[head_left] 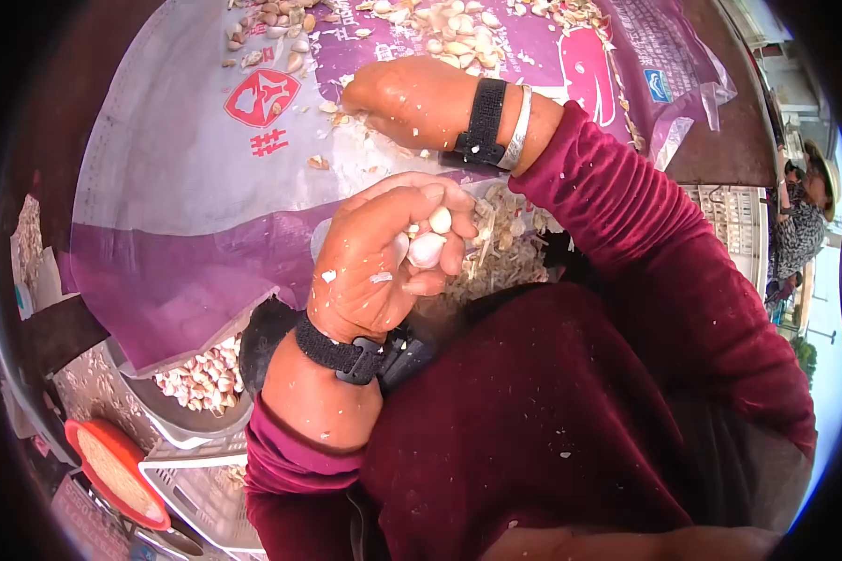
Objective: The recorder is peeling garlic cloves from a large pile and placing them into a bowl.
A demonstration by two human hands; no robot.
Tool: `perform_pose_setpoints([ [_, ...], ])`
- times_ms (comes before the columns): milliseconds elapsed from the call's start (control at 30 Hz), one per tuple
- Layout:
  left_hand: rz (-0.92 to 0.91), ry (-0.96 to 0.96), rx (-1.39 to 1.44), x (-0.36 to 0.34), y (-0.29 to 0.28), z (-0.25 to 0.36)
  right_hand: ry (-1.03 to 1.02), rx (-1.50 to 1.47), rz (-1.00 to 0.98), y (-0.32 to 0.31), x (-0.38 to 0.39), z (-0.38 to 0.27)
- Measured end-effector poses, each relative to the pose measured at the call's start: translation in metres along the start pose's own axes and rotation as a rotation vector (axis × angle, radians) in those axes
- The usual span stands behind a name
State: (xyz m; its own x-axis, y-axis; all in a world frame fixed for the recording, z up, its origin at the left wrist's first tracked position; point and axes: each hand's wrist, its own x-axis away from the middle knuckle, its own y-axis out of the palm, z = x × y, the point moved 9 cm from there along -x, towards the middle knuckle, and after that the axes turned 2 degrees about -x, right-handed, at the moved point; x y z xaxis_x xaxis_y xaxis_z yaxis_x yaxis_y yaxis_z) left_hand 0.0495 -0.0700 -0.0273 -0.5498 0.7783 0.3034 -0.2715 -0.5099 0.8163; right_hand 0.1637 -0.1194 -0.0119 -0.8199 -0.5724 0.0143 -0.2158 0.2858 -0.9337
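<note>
My left hand (360, 266) is turned palm up, its fingers curled round a few pale garlic cloves (428, 249). Flecks of skin stick to its palm and wrist. Farther away, my right hand (412, 101) is closed low over the purple and white plastic sacking (178, 168), knuckles up. Its fingertips are hidden, so whatever it may hold does not show. Just beyond it lies a pile of peeled garlic cloves (460, 35). Unpeeled cloves (276, 21) are heaped at the far left of the sacking, with loose bits of skin scattered around.
Dry garlic skins (505, 248) are gathered by my lap. To the lower left, a basin of garlic cloves (206, 379) stands near a red bowl (117, 474) and a white plastic crate (201, 496). A person in a hat (805, 215) is at the far right.
</note>
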Motion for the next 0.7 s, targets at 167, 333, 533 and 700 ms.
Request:
perform_pose_setpoints([
  [167, -0.033, 0.045, 0.009, 0.001, 0.004, 0.005, 0.000, -0.004, 0.168, -0.001, 0.002, 0.022],
  [333, 0.037, 0.076, -0.039, 0.002, -0.007, 0.003, 0.411, -0.850, 0.057, -0.004, 0.032, 0.037],
  [533, 0.160, 0.099, 0.020, 0.001, -0.019, 0.003, 0.258, -1.248, 0.100, -0.028, 0.061, -0.005],
  [700, 0.088, 0.097, -0.016, 0.002, -0.006, 0.004, 0.205, -1.186, 0.059, -0.032, 0.075, -0.031],
])
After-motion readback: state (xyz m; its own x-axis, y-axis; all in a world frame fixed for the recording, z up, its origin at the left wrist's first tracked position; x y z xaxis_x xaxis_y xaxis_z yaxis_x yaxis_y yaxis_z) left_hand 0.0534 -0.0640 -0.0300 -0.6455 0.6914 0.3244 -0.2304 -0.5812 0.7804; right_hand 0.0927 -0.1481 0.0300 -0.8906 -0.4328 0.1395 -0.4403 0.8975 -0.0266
